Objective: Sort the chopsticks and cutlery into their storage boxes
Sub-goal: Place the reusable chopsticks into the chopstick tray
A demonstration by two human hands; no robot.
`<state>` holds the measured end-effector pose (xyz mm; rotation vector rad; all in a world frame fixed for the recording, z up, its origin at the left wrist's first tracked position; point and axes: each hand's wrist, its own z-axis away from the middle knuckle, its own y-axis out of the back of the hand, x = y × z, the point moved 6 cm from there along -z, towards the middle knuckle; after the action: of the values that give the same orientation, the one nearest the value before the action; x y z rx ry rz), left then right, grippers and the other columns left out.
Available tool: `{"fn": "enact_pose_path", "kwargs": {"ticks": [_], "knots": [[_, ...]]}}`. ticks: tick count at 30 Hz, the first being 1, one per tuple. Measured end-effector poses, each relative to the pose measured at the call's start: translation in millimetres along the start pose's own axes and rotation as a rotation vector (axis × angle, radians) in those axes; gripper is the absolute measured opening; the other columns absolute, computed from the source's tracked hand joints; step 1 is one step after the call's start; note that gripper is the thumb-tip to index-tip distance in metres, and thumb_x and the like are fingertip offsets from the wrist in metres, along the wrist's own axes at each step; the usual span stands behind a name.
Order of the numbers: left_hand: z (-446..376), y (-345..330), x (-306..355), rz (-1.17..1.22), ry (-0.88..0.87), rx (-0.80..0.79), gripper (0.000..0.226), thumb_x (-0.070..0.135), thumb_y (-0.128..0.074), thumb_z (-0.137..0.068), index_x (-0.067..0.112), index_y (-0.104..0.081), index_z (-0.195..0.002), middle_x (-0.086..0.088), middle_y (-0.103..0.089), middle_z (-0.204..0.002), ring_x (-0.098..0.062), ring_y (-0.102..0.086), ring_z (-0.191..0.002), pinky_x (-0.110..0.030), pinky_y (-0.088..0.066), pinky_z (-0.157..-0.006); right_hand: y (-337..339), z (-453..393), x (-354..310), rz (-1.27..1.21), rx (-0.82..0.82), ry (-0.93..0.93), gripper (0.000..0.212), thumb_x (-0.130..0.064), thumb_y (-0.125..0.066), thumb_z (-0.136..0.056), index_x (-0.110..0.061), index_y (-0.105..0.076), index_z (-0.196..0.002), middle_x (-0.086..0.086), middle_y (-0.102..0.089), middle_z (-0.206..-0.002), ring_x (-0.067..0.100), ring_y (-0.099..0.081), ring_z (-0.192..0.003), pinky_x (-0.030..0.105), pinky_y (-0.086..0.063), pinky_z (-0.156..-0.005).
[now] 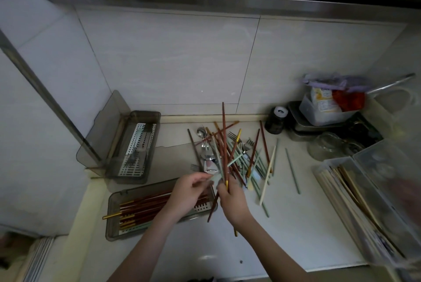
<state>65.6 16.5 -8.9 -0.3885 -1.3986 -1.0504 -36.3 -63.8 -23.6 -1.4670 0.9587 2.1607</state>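
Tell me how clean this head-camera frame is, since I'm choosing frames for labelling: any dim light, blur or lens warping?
Head view: dim overall, corners dark. The clear box of pale chopsticks at the right edge is smeared by blur, and the left hand is slightly soft. Wide-angle warping bends the wall tiles and metal ledge. The pile of chopsticks and cutlery stays readable.

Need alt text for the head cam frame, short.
Two bare hands work at a mixed pile of chopsticks and cutlery on a counter: the right hand grips red-brown chopsticks, the left hand beside it above a grey box of matching ones.
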Motion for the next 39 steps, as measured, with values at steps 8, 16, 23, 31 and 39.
{"fn": "enact_pose_path", "kwargs": {"ticks": [8, 16, 23, 31, 39], "knots": [[27, 58, -56, -0.444, 0.027, 0.090, 0.012, 0.023, -0.060, -0.090, 0.024, -0.070, -0.098, 0.014, -0.068, -0.093, 0.001, -0.061, -0.088, -0.014, -0.042, -0.077, 29, -11, 12, -0.008, 0.182, -0.032, 0.014, -0.016, -0.039, -0.098, -0.020, -0.049, -0.105, 0.011, -0.058, -0.087, 0.017, -0.047, -0.068, 0.027, -0.037, -0.059], [32, 62, -80, -0.619, 0.057, 0.098, 0.031, 0.009, -0.061, -0.086, 0.015, -0.067, -0.116, -0.001, -0.069, -0.109, -0.012, -0.060, -0.100, -0.022, -0.043, -0.093, 13, -7, 10, 0.036, 0.076, 0.007, 0.016, -0.014, -0.037, -0.099, -0.014, -0.048, -0.112, 0.005, -0.049, -0.082, 0.015, -0.045, -0.070, 0.023, -0.037, -0.063], [30, 21, 1, 0.123, 0.123, -0.059, 0.012, 0.017, -0.062, -0.089, 0.023, -0.067, -0.098, 0.007, -0.069, -0.087, 0.000, -0.065, -0.078, -0.020, -0.056, -0.075, -15, 7, -13, -0.086, -0.105, 0.131, 0.013, -0.019, -0.039, -0.101, -0.023, -0.048, -0.109, -0.005, -0.056, -0.082, 0.006, -0.051, -0.074, 0.018, -0.041, -0.070], [28, 21, 6, 0.047, 0.094, -0.102, 0.021, 0.008, -0.055, -0.091, 0.025, -0.067, -0.093, 0.011, -0.069, -0.069, -0.004, -0.051, -0.059, -0.015, -0.040, -0.056, -6, 2, -8, -0.068, -0.057, 0.130, 0.018, -0.026, -0.038, -0.102, -0.022, -0.054, -0.109, -0.012, -0.049, -0.066, -0.002, -0.047, -0.058, 0.016, -0.037, -0.059], [37, 100, -62, -0.610, -0.049, 0.113, 0.020, 0.015, -0.063, -0.087, 0.023, -0.073, -0.103, 0.007, -0.071, -0.102, -0.015, -0.063, -0.097, -0.028, -0.046, -0.088, 26, -4, 10, -0.078, 0.130, 0.068, 0.026, -0.033, -0.036, -0.101, -0.019, -0.057, -0.101, -0.004, -0.059, -0.084, 0.010, -0.057, -0.079, 0.022, -0.045, -0.075]]}}
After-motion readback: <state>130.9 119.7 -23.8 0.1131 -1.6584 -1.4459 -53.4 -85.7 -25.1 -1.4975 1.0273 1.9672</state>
